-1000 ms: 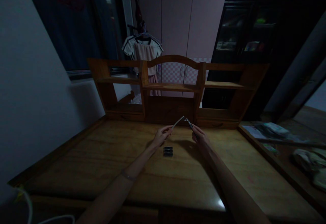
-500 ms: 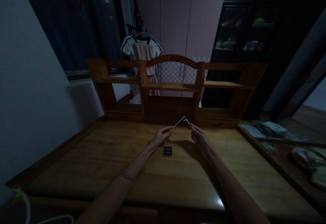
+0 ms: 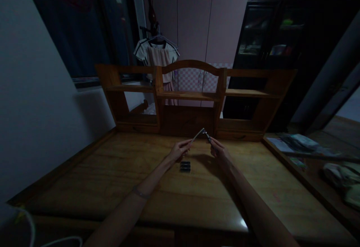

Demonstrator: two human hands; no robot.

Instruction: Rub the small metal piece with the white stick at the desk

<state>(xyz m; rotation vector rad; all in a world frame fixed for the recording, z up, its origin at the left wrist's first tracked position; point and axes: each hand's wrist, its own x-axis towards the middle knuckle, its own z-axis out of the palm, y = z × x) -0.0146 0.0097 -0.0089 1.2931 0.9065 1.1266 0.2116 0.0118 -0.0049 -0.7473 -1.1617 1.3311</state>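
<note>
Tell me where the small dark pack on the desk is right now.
The small dark pack lies flat on the wooden desk near its middle, just below and between the left hand and the right hand, nearer the left.

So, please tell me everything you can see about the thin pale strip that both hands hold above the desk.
The strip is thin, long and pale, maybe metal or plastic; the dim light hides which. It slants up from the left hand, which pinches its lower end, to a small dark metal-looking piece pinched by the right hand. The two meet at a peak above the desk, touching nothing else. A small dark block lies below.
</note>
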